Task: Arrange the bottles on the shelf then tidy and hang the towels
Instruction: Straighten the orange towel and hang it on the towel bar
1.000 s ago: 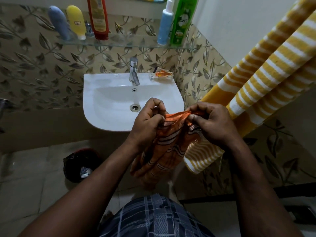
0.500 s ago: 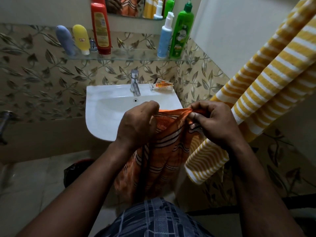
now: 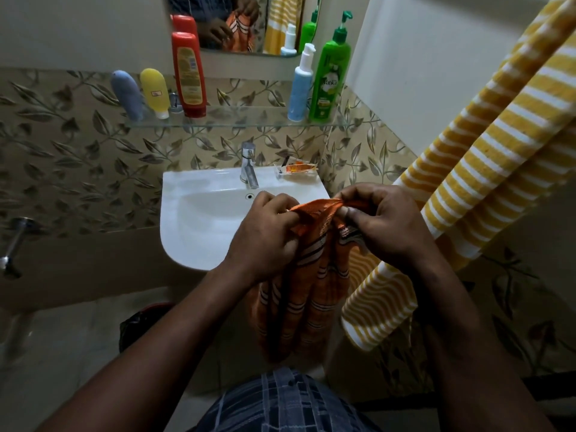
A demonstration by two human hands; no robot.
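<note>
Bottles (image 3: 188,73): five upright on the glass shelf (image 3: 237,120); arranging looks done.
Orange towel (image 3: 311,291): held in front of the sink (image 3: 193,219), top hem bunched, rest hanging; not yet hung.
Left hand (image 3: 265,235): fingers curled, pinching the hem.
Right hand (image 3: 386,226): fingers pinching the hem just beside.
Yellow striped towel (image 3: 483,157): draped at right, rail out of view.
Left: likely straightening and hanging the orange towel.
Room: leaf-patterned tiles, mirror (image 3: 243,23), tap (image 3: 249,165).
</note>
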